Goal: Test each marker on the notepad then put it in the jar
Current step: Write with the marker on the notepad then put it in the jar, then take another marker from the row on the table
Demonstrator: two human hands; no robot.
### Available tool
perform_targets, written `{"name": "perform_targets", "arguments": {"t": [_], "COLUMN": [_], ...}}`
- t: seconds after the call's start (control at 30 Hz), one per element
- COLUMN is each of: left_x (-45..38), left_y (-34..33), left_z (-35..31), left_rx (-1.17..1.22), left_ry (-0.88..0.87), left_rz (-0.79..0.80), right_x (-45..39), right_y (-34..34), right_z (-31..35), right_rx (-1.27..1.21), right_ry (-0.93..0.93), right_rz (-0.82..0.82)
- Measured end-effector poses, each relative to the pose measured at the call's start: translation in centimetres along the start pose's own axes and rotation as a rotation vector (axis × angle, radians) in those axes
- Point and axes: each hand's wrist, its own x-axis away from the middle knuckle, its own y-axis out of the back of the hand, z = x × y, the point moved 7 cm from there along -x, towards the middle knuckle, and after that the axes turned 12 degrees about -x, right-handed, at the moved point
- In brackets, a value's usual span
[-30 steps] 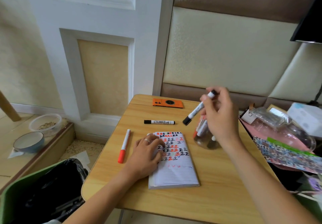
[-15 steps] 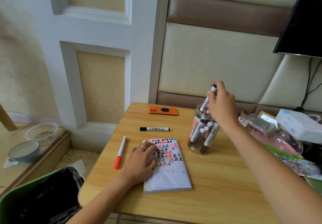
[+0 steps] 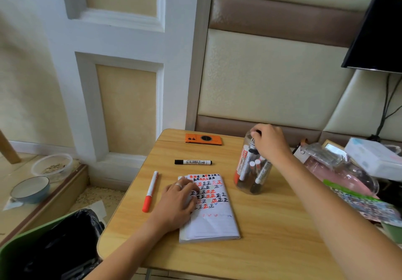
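Right hand reaching over the jar mouth near the desk right edge, fingers pinching a marker's black end, left hand lying flat with fingers spread on the notepad, black marker and red marker lying on open desk to the left, front desk bare.

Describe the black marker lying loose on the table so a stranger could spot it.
On the wooden table, look between the orange phone and the notepad. The black marker lies there crosswise; unlike the red marker, its cap is black.
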Motion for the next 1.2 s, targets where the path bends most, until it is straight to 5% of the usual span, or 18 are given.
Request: {"name": "perform_targets", "arguments": {"t": [0.23, 0.33, 0.47, 0.6, 0.83, 1.2], "left_x": [0.0, 0.1, 0.1, 0.1, 0.1, -0.1], "left_y": [0.1, 0.1, 0.1, 0.3, 0.8, 1.0], "left_z": [-0.1, -0.1, -0.1, 0.0, 0.0, 0.1], "left_rx": [0.001, 0.006, 0.017, 0.051, 0.082, 0.112], "left_ry": [0.008, 0.011, 0.019, 0.034, 0.066, 0.073], "left_rz": [0.005, -0.002, -0.010, -0.029, -0.088, -0.106], "right_x": [0.0, 0.5, 2.3, 3.1, 2.9, 3.0], "right_y": [-1.3, -0.7, -0.3, -4.4, -15.7, -20.5], "right_z": [-0.1, 0.6, 5.1, 8.1, 5.0, 3.0], "right_rx": [0.054, 0.074, 0.149, -0.009, 0.080, 0.125], "right_ry": [-0.081, -0.032, 0.328, 0.463, 0.223, 0.210], "right_rz": [0.166, 0.015, -0.256, -0.016, 0.435, 0.437]}}
